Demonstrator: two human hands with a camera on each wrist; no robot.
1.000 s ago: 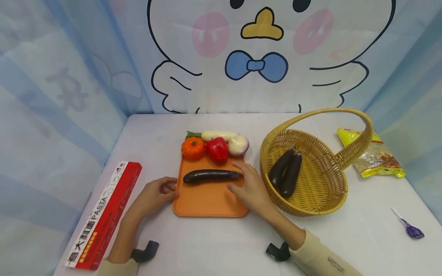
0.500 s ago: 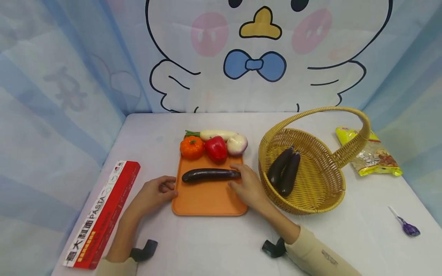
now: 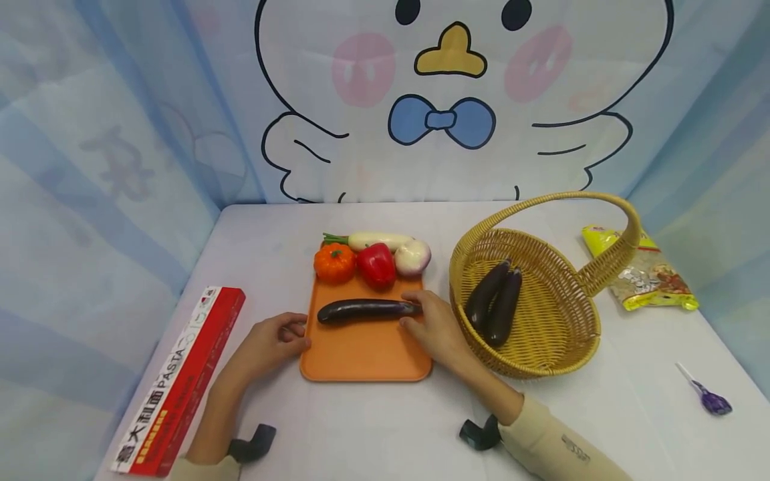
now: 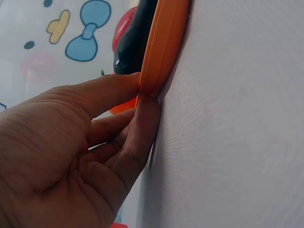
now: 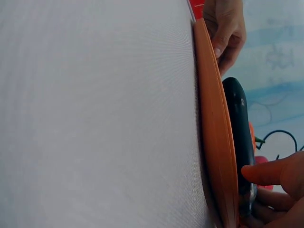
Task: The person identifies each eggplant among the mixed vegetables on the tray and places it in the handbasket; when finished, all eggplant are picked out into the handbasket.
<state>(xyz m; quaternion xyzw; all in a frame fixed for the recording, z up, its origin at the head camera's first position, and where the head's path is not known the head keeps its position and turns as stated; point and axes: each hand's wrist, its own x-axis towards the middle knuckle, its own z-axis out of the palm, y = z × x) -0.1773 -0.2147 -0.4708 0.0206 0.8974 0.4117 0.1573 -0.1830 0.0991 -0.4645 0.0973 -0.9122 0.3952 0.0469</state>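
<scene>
An orange tray (image 3: 367, 357) lies on the table, and my left hand (image 3: 267, 344) pinches its left rim between thumb and fingers, as the left wrist view shows close up. Across the tray lies a dark purple eggplant (image 3: 361, 309). My right hand (image 3: 439, 331) grips the eggplant's right, stem end; in the right wrist view the thumb (image 5: 263, 173) presses the near side while the other fingers go behind it. Along the tray's far edge sit an orange pumpkin (image 3: 334, 262), a red bell pepper (image 3: 376, 266), a white-purple turnip (image 3: 412, 258) and a white radish (image 3: 379, 240).
Right of the tray stands a wicker basket (image 3: 550, 321) with a tall handle, holding two eggplants (image 3: 504, 307). A yellow snack bag (image 3: 652, 274) lies behind it, a purple lollipop (image 3: 714, 402) at far right. A red pasta box (image 3: 186, 381) lies at left.
My right hand has closed in from beside the eggplant's stem end onto it. The left hand stays at the tray's rim. The head view has shifted slightly.
</scene>
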